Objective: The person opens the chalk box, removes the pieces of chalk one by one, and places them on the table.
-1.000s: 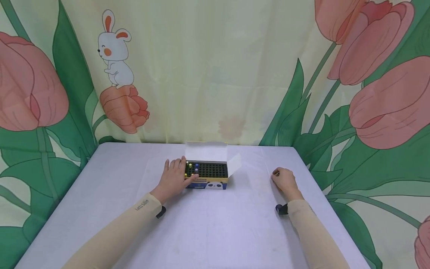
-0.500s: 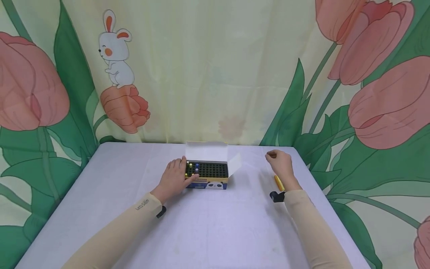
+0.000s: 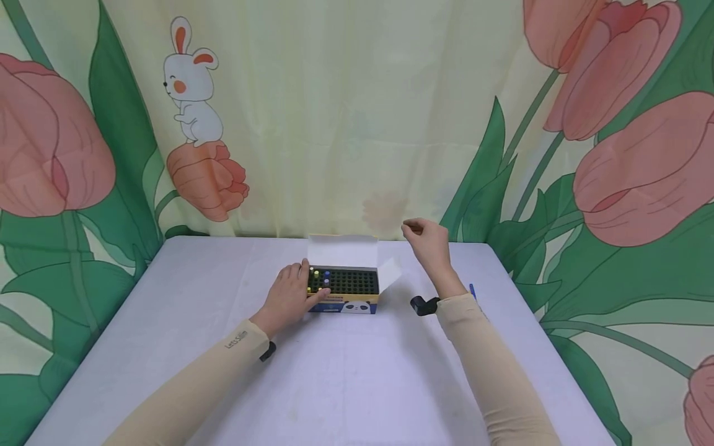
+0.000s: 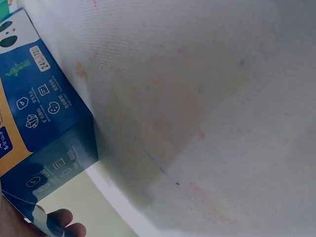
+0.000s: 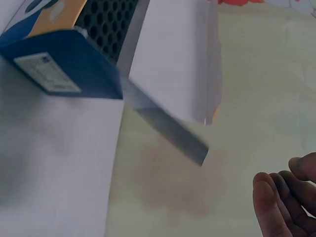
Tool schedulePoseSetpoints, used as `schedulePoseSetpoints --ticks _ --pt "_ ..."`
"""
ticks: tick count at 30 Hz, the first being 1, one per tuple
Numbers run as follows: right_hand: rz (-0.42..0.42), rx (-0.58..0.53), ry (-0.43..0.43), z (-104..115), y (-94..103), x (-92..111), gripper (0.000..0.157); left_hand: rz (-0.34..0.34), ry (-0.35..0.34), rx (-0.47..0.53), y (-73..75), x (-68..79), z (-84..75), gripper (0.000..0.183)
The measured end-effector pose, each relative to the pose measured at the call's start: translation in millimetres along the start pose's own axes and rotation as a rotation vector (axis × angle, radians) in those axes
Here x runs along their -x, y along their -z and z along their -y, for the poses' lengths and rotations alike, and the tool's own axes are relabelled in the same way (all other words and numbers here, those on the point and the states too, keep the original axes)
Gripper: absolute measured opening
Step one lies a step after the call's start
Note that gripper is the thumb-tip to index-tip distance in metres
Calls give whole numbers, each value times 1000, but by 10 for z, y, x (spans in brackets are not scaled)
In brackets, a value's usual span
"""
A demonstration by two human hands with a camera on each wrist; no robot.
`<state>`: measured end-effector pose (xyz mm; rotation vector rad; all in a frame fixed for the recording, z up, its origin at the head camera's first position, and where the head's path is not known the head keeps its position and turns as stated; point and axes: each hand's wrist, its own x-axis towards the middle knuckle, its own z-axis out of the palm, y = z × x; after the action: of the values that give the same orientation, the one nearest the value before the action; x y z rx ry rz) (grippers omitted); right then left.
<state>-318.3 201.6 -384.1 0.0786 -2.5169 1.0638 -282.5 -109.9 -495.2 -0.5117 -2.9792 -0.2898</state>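
A blue and yellow cardboard box (image 3: 357, 308) with a panda face stands on the table, its lid raised. Its black insert (image 3: 354, 282) has rows of round holes; several coloured ends, yellow and blue, show at its left. My left hand (image 3: 284, 295) grips the box's left end, thumb over the front edge; in the left wrist view its fingertips (image 4: 61, 216) curl around an end flap. My right hand (image 3: 429, 244) hangs in the air right of the box, fingers loosely curled, with nothing between the fingertips (image 5: 265, 190) in the right wrist view.
A thin blue stick (image 3: 472, 291) lies on the table behind the right forearm, partly hidden. The white side flap (image 3: 389, 272) juts out at the box's right. The white-covered table (image 3: 357, 384) ends at a tulip-printed curtain (image 3: 334, 124).
My right hand has lifted and moved left from the table's right side toward the box. A yellow stick seen beside it is now hidden; a blue one shows. The left hand stays put.
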Motion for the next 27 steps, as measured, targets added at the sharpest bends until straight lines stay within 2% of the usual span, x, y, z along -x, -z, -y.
schedulePoseSetpoints --ticks 4,8,20,27 --pt "16 -26 23 212 -146 -22 27 -1 6 -4 17 -8 2 103" --pt "58 -36 39 332 -308 -6 26 -5 3 -11 26 -12 18 102" --pt "189 -30 78 426 -907 182 24 0 8 -22 -35 -7 11 103" --pt "244 -40 114 417 -1136 268 26 6 17 -38 -7 -24 9 103"
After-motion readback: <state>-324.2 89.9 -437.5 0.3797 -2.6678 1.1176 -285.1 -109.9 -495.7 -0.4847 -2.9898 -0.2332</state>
